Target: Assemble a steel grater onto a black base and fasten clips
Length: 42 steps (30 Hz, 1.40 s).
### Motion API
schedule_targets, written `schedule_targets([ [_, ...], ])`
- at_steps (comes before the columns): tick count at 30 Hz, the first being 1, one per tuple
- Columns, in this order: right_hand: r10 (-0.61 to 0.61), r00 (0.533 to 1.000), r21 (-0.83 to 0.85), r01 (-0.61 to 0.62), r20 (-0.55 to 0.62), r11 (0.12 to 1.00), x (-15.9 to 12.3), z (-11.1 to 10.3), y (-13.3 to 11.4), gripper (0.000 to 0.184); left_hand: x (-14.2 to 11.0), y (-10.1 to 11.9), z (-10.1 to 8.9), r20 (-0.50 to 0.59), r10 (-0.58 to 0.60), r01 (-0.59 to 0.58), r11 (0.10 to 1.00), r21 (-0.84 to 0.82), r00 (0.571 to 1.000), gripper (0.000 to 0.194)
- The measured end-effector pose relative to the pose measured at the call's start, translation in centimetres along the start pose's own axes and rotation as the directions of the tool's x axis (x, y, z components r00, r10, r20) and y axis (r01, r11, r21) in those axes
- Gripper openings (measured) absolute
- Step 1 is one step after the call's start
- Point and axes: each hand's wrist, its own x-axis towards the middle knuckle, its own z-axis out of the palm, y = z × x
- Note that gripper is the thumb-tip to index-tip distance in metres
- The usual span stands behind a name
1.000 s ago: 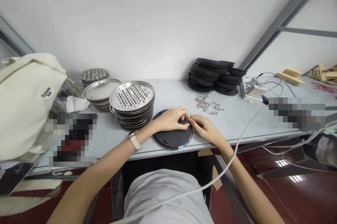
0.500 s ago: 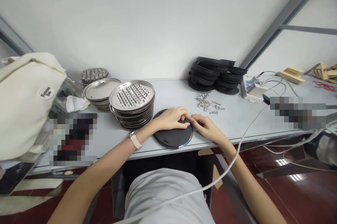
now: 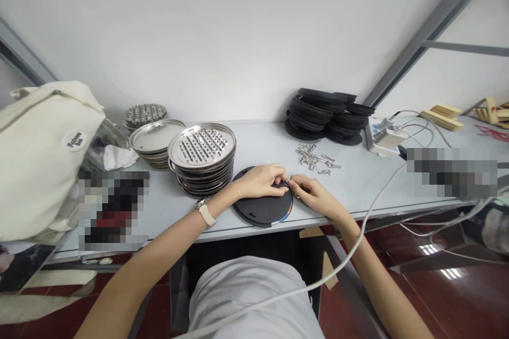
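A round black disc [image 3: 262, 210] with small slots and a coloured strip along part of its rim lies flat at the table's front edge. My left hand [image 3: 264, 180] rests over its upper part, fingers curled and pinched at the right rim. Fingertips of my right hand [image 3: 314, 193] press together at that same spot, almost touching the left ones. Between them shows a bit of a small metal piece, mostly hidden, its exact kind unclear. Just beyond the hands lies a loose pile of small metal clasps and rings [image 3: 308, 157].
Left of the disc stands a stack of round metal graters [image 3: 202, 145], with stacked metal discs [image 3: 157, 137] and more graters [image 3: 145, 112] behind. Black discs [image 3: 314, 113] are piled by the wall. A power strip [image 3: 379, 140], a white cable [image 3: 368, 222] and a cream bag [image 3: 43, 164] are around.
The whole view has shifted slightly. Both hands stay at the disc's right rim, with only small finger movement.
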Motion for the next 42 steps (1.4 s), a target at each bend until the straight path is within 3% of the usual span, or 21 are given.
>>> schedule_targets([
  [18, 0.035, 0.999, 0.036, -0.034, -0.009, 0.999, 0.02, 0.13, -0.44, 0.037, -0.14, 0.36, -0.02, -0.010, -0.040, 0.040, 0.994, 0.104, 0.999, 0.017],
  [28, 0.019, 1.000, -0.017, -0.019, -0.023, 1.000, 0.04, 0.18, -0.51, 0.038, -0.12, 0.18, -0.05, -0.003, -0.003, 0.003, 0.997, 0.078, 1.000, 0.012],
  [42, 0.013, 1.000, 0.031, -0.013, -0.004, 0.999, 0.03, 0.09, -0.25, 0.038, -0.01, -0.02, 0.06, 0.002, 0.007, -0.007, 0.998, 0.057, 1.000, 0.013],
])
